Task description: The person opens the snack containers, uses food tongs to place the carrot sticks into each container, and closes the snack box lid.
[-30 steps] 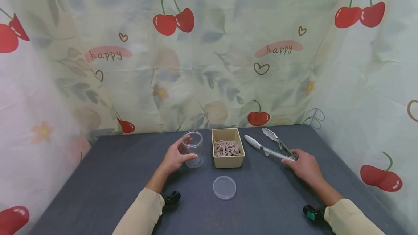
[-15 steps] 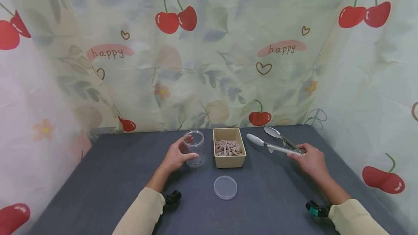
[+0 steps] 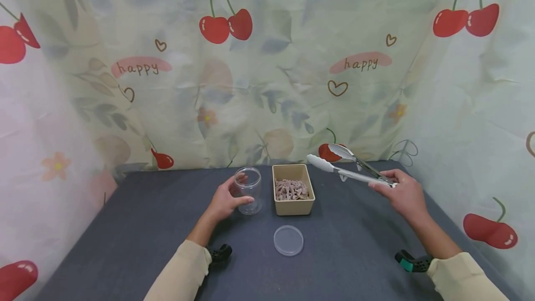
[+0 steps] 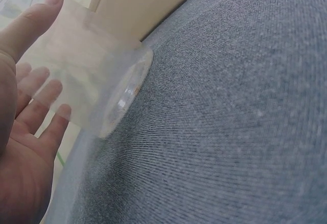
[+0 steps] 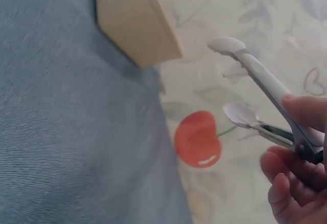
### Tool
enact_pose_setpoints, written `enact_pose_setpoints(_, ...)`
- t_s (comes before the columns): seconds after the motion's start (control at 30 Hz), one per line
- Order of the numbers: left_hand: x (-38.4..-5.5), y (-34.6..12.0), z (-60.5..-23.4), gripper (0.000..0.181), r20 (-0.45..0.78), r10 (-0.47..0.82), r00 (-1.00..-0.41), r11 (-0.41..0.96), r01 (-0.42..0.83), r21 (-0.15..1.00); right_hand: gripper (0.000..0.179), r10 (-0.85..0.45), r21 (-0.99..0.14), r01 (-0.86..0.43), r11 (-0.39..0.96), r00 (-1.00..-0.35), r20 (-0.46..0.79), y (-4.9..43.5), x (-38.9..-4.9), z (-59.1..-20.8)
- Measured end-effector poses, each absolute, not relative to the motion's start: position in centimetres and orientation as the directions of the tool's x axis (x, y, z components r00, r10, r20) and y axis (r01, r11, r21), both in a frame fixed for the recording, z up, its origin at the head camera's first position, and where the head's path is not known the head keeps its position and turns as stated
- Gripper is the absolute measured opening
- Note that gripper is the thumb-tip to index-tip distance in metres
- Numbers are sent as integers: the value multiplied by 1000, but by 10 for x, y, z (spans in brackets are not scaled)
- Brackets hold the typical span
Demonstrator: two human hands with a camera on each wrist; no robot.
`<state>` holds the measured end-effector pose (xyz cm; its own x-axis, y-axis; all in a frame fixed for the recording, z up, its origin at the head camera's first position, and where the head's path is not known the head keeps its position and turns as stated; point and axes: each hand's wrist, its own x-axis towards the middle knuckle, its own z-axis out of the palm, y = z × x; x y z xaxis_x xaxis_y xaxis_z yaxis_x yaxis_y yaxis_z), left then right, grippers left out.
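Note:
My left hand [image 3: 222, 201] grips a clear jar [image 3: 255, 195] that stands upright on the table. In the left wrist view the thumb lies on one side of the jar [image 4: 84, 65] and the fingers on the other. At the right, my right hand [image 3: 406, 194] holds metal tongs [image 3: 355, 173] by the hinge end, raised above the table, their two arms spread apart. The white tips point toward a beige box [image 3: 294, 207], which holds a heap of greyish-purple strips [image 3: 291, 190]. Nothing shows between the tongs' tips. A round translucent lid [image 3: 288, 240] lies flat before the box.
A dark grey-blue cloth covers the table [image 3: 138, 240]. Behind it and on both sides hangs a pale curtain [image 3: 267, 106] printed with cherries. Each wrist wears a black device, such as the left wristband [image 3: 220, 253].
My right hand has lifted the tongs off the table and moved a little to the right. The left hand and jar have stayed in place.

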<state>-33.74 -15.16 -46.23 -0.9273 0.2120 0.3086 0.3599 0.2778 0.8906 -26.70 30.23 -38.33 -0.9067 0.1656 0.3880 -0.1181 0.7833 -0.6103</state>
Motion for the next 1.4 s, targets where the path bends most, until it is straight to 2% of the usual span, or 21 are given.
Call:
enact_pose_setpoints(0.2,-335,-150,-459,75,302,212,-929,273,353,895,54,69,-583,-181,792,-922,380,300,-263,-370)
enact_pose_setpoints(0.43,-316,-148,-435,73,321,248,-914,294,387,874,49,-50,-541,-261,800,-927,373,298,-260,-359)
enact_pose_setpoints(0.53,-320,-149,-440,73,315,239,-919,292,377,879,49,-82,-551,-278,787,-932,354,296,-261,-358)
enact_pose_setpoints(0.7,-334,-151,-458,76,310,225,-924,300,368,880,48,-121,-543,-294,787,-936,331,291,-264,-357)
enact_pose_setpoints(0.97,-337,-153,-462,77,327,212,-921,306,381,872,47,-181,-540,-297,788,-949,258,280,-271,-351)
enact_pose_setpoints(1.4,-337,-152,-462,77,303,203,-931,299,354,886,46,-218,-506,-333,796,-937,273,281,-272,-340)
